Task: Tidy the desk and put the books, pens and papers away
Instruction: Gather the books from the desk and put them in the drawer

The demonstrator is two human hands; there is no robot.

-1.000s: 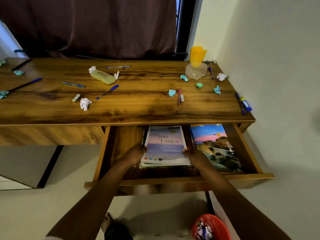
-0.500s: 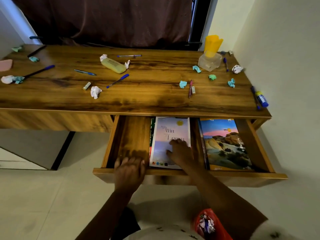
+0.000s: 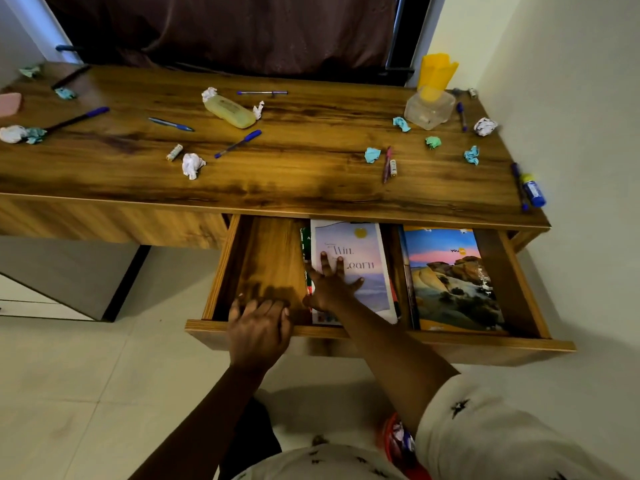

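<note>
The desk drawer (image 3: 485, 342) stands pulled out. Inside lies a stack topped by a pale lilac book (image 3: 363, 251), and right of it a book with a desert landscape cover (image 3: 450, 278). My right hand (image 3: 332, 284) presses flat on the lilac book with fingers spread. My left hand (image 3: 258, 327) rests on the drawer's front edge, fingers reaching over it. On the desk top (image 3: 311, 181) lie several pens, such as a blue one (image 3: 239, 143), and crumpled paper balls, one white (image 3: 192, 164).
A yellow soft case (image 3: 230, 112) lies mid-desk. A clear jar with a yellow cup (image 3: 431, 98) stands at the back right, a blue glue stick (image 3: 533, 192) near the right edge. The wall is close on the right. A red bin (image 3: 398, 445) sits by my legs.
Both hands let go of the lilac book's sides after setting it in the drawer. The right hand moved on top of it, the left went to the drawer's front edge.
</note>
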